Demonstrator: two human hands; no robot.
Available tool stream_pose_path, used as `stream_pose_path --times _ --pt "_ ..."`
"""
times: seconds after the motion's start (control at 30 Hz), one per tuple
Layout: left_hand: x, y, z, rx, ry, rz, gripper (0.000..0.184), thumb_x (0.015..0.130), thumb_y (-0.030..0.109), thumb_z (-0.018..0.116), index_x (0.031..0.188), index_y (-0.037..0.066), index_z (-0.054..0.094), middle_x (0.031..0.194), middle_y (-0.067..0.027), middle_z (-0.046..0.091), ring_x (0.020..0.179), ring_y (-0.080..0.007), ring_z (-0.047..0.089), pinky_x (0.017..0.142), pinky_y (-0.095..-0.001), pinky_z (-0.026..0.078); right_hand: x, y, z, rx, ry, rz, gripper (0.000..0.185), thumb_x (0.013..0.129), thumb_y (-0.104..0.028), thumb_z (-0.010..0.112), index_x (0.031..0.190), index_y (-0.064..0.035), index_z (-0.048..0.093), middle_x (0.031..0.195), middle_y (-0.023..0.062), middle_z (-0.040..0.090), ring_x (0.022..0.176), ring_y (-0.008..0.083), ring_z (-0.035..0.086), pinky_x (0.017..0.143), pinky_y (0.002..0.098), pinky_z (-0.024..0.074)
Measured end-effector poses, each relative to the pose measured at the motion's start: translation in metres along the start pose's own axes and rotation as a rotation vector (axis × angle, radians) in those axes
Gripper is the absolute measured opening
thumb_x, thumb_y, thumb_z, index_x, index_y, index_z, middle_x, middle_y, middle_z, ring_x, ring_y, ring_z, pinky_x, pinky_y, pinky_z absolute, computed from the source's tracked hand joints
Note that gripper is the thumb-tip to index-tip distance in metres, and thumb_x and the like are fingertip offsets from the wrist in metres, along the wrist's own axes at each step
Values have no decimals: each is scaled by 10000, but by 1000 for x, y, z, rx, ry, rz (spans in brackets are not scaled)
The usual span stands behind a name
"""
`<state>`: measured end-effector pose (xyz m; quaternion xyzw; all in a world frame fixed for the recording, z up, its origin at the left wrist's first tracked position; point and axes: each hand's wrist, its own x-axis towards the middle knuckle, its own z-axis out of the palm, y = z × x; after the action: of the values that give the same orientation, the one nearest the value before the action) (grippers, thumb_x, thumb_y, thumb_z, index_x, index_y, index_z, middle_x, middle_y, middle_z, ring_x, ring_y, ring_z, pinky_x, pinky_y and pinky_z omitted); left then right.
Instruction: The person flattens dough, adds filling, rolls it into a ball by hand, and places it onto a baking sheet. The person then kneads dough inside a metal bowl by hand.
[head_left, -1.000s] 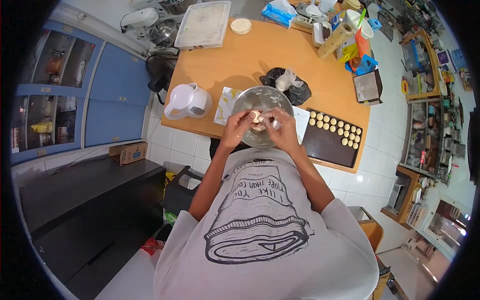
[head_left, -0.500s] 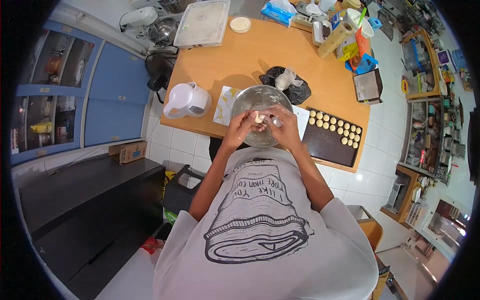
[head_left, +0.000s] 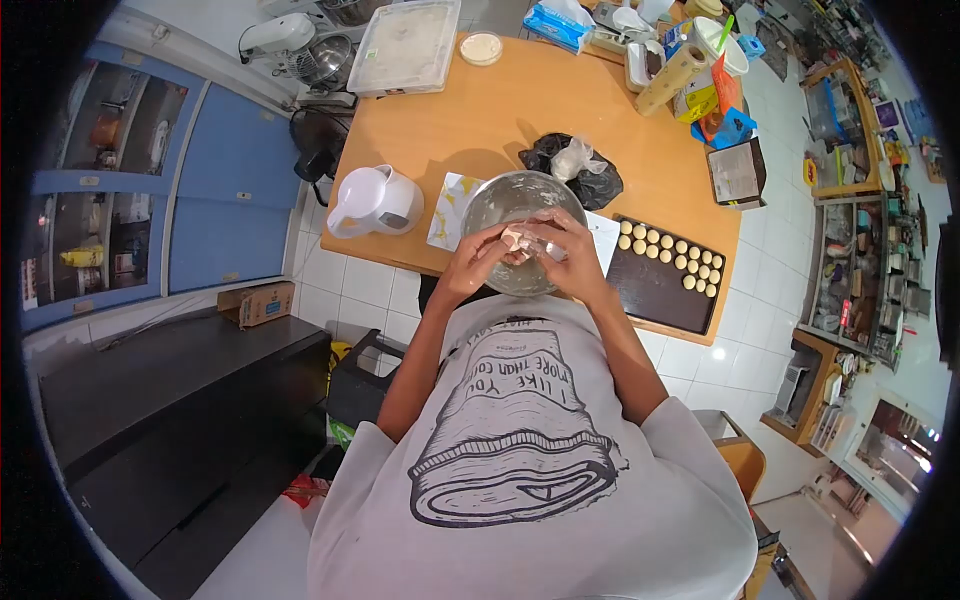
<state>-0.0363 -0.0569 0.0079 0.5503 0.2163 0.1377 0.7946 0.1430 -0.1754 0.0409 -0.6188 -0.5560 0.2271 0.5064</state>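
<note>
Both the left hand (head_left: 476, 263) and right hand (head_left: 571, 252) clamp together on dough (head_left: 513, 240) over the bowl (head_left: 492, 205), likely to contain mess; the tray (head_left: 645, 288) sits at its three o'clock, presumably for easy reach.

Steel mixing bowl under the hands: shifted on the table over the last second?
No. The steel mixing bowl sits at the same spot against the wooden table; no shift either way is visible.

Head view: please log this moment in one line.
left hand: holding pale piece; right hand: at same piece; metal bowl: beneath hands; tray: pale balls, right of bowl
</note>
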Motion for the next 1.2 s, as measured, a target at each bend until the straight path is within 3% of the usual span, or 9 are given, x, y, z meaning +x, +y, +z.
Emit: stream_pose_path --times 0.17,0.37,0.53,0.63,0.77,0.93,1.13,1.2 --pt "-2 0 -2 -42 -61 -20 444 1094 191 576 1478 -31 553 1131 -51 687 918 -109 629 862 -285 538 1 5 4 -48 27 -42 326 819 44 698 1123 -42 776 1126 159 726 1028 347 709 919 419 562" --pt "1 -1 1 84 -2 -60 392 1091 215 566 1383 -43 606 1009 -45 681 906 -129 625 863 -304 515 0 12 8 37 37 2 275 822 72 716 1084 1 762 1062 146 718 955 298 689 850 383 548" --pt "2 -6 1 88 -1 5 352 1093 179 527 1344 -51 616 1017 -61 686 916 -136 628 872 -315 517 -2 9 8 192 65 156 308 828 82 718 1120 -2 766 1088 126 722 932 229 678 813 335 537" --pt "2 -6 2 80 -17 25 345 1097 174 517 1345 -45 616 1038 -58 692 921 -122 625 862 -289 517 -5 14 9 179 68 129 355 827 93 709 1158 -20 770 1110 122 719 935 219 677 805 314 537" --pt "4 -16 -2 -66 -31 -22 361 1102 196 509 1341 -53 614 1072 -76 670 940 -146 612 876 -329 516 -5 18 9 76 30 67 395 814 81 730 1187 -44 773 1131 135 716 1011 254 680 885 342 534" --pt "2 -11 -1 32 -45 3 360 1111 220 507 1335 -42 609 1100 -75 662 955 -152 606 881 -335 515 -5 13 7 60 17 65 392 798 30 747 1181 -54 764 1156 152 728 1090 346 688 987 417 527" --pt "-1 -7 4 -76 22 -1 356 1109 225 543 1378 -8 548 1076 -66 681 937 -129 645 852 -291 530 -5 17 10 86 6 41 382 789 30 747 1162 -47 759 1167 163 744 1066 337 702 961 400 532" --pt "-1 -11 4 -110 37 -9 382 1100 225 567 1403 -3 521 1092 -77 689 948 -137 656 858 -295 535 -6 12 8 124 18 147 348 793 18 753 1136 -40 760 1115 155 747 1014 321 707 906 386 538"
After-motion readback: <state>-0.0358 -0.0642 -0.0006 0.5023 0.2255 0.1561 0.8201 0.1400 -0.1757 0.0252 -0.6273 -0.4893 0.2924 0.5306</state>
